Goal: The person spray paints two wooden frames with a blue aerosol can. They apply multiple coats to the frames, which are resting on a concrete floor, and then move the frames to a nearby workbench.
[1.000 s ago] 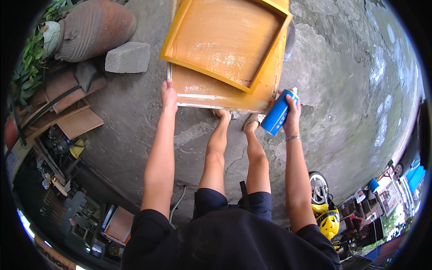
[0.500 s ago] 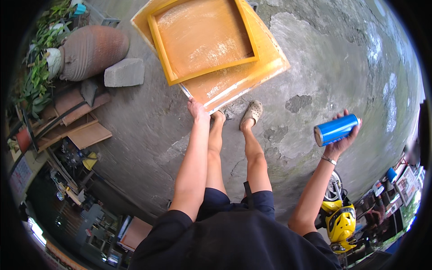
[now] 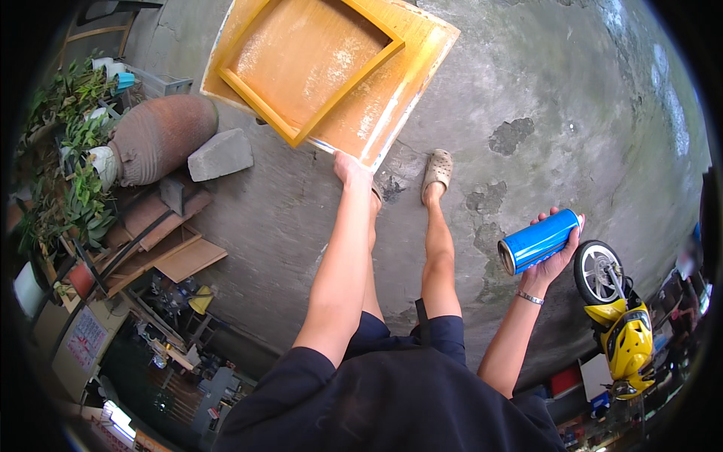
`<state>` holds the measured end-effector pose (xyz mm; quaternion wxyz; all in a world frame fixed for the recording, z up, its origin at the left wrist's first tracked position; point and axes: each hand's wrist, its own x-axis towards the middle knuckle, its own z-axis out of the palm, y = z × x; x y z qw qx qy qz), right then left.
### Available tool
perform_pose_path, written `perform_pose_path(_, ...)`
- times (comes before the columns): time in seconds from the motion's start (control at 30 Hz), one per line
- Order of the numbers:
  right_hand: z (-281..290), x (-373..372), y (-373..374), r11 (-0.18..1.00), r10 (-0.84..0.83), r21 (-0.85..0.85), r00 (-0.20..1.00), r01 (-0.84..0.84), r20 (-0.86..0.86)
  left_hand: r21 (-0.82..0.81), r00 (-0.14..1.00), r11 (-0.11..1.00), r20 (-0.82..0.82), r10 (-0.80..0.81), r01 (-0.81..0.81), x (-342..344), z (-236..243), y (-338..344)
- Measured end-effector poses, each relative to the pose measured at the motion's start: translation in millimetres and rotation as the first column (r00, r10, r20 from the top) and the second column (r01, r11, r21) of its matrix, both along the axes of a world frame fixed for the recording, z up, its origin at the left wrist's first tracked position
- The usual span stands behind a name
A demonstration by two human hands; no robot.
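My left hand is closed on the near corner of a yellow-painted board with worn white edges. On top of the board is a square yellow wooden frame, set at an angle to it; pale powdery patches mark the surface inside and beside the frame. What supports the board is hidden. Out to the right, my right hand is wrapped round a blue cylindrical can, tilted nearly sideways and apart from the board. One end of the can is hidden by the hand.
A large clay jar lies at the left beside a grey concrete block, potted plants and stacked wooden boards. A yellow motorbike stands at the lower right. Underfoot is cracked concrete floor.
The board and frame have turned together anticlockwise, with my left hand still on the corner. My right hand has brought the can slightly closer to my body. The view has shifted too.
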<state>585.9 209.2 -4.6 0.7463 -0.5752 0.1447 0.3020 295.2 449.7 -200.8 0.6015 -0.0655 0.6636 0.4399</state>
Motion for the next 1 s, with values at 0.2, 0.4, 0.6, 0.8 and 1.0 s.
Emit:
perform_pose_path(0.2,4,-62,3,0.964,0.257,-0.063,0.966,-0.257,-0.01,-0.244,0.979,0.964,-0.148,-0.143,0.104,-141,-22,-14)
perform_pose_path(0.4,-60,-141,49,0.939,0.339,0.129,0.92,-0.319,-0.196,0.024,0.898,0.932,-0.277,-0.342,0.362,-285,-27,158)
perform_pose_path(0.6,-149,-179,156,0.933,0.287,0.293,0.925,-0.21,-0.25,0.06,0.862,0.872,-0.198,-0.467,0.486,-264,-24,281)
perform_pose_path(0.8,-156,-162,204,0.96,0.242,0.217,0.919,-0.179,-0.312,0.011,0.797,0.833,-0.298,-0.525,0.553,-273,-44,280)
perform_pose_path(1.0,-147,-131,226,0.94,0.328,0.172,0.918,-0.294,-0.223,0.033,0.9,0.923,-0.24,-0.365,0.383,-281,-47,221)
